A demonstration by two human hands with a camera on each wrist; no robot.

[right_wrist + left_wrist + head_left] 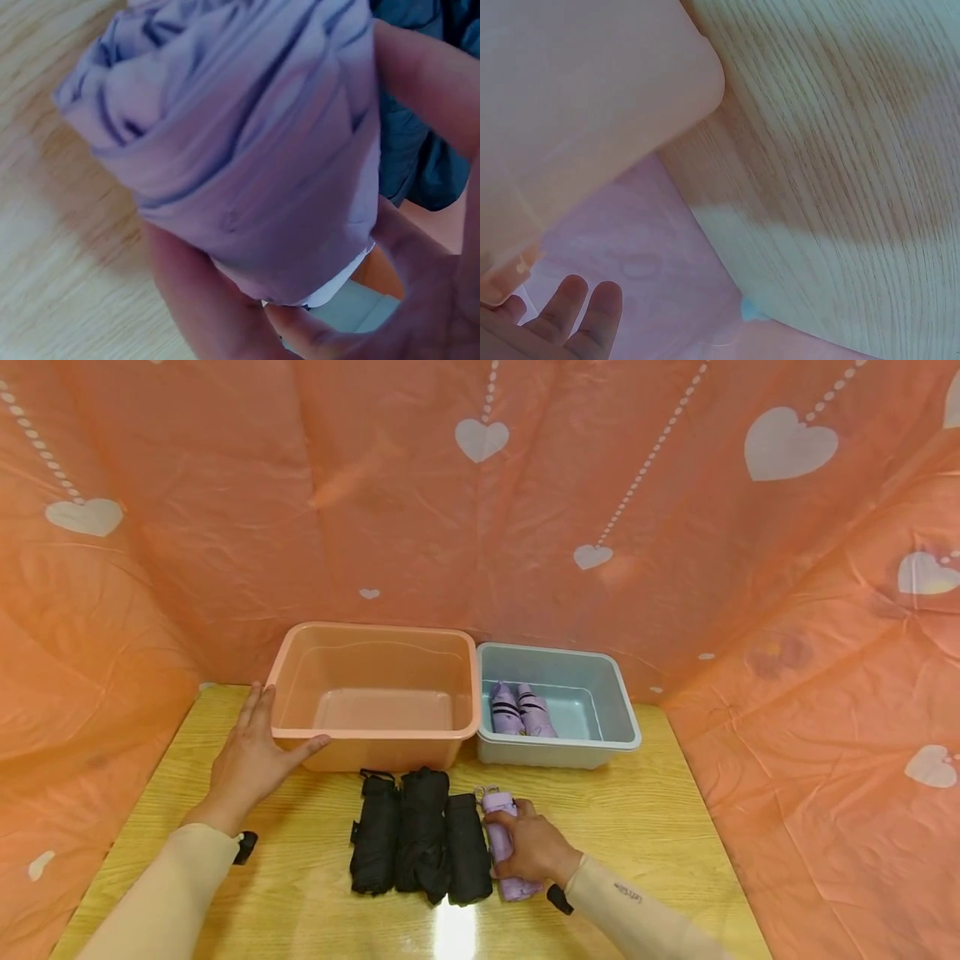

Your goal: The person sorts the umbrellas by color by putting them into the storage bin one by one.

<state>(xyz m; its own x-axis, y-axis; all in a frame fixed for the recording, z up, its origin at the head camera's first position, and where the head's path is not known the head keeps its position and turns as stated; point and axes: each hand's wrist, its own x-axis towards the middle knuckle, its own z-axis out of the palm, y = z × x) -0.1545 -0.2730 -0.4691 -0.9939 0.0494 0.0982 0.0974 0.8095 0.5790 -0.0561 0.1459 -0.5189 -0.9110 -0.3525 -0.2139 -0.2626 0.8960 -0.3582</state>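
Note:
My right hand (534,845) grips a folded lilac umbrella (500,837) that lies on the table; in the right wrist view the fingers and thumb wrap around its bundled cloth (255,150). Left of it lie three folded black umbrellas (375,839) side by side. My left hand (251,764) rests at the near left corner of the orange basin (390,735), thumb along the rim and fingers straight; the left wrist view shows its fingertips (604,307) beside the basin wall. Two lilac umbrellas (534,712) lie inside the grey-blue basin (562,745), at its left side.
Both basins stand side by side at the back of the wooden table (637,843). An orange cloth with white hearts (480,439) hangs behind the table and along both sides.

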